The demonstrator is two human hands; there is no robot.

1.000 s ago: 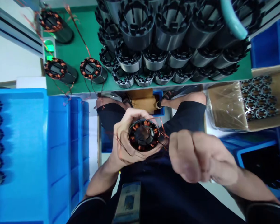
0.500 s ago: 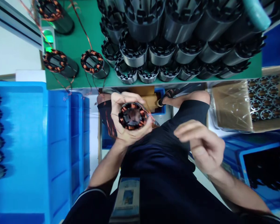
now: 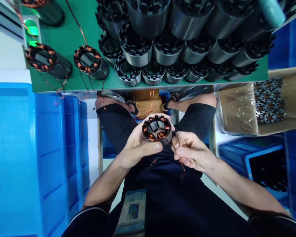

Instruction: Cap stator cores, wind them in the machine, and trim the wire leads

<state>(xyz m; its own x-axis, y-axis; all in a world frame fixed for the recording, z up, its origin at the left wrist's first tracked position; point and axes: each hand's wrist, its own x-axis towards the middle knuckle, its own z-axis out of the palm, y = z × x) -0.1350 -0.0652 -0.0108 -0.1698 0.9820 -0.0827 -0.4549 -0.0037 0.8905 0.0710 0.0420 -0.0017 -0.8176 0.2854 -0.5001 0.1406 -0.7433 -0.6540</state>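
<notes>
My left hand (image 3: pixel 135 144) is wrapped round a motor stator (image 3: pixel 168 141), a dark metal cylinder with copper windings inside its toothed rim. The open end of the stator faces up toward me, above my lap. Close to its right side, my right hand (image 3: pixel 193 151) is closed in a pinch on thin copper wires (image 3: pixel 181 162) that run from the stator. Their loose ends hang below my fingers. Some of the left fingers are hidden behind the cylinder.
On the green bench (image 3: pixel 71 82) stand wound stators (image 3: pixel 88 62) with trailing wires, beside rows of stacked bare stator cores (image 3: pixel 135 56). Blue bins (image 3: pixel 14 138) are at the left. To the right, a cardboard box (image 3: pixel 239 108) holds several metal rings, above a blue crate (image 3: pixel 248 164).
My left hand has brought the stator rightward and slightly down, over my lap. My right hand, empty before, has moved left and taken hold of the copper wires.
</notes>
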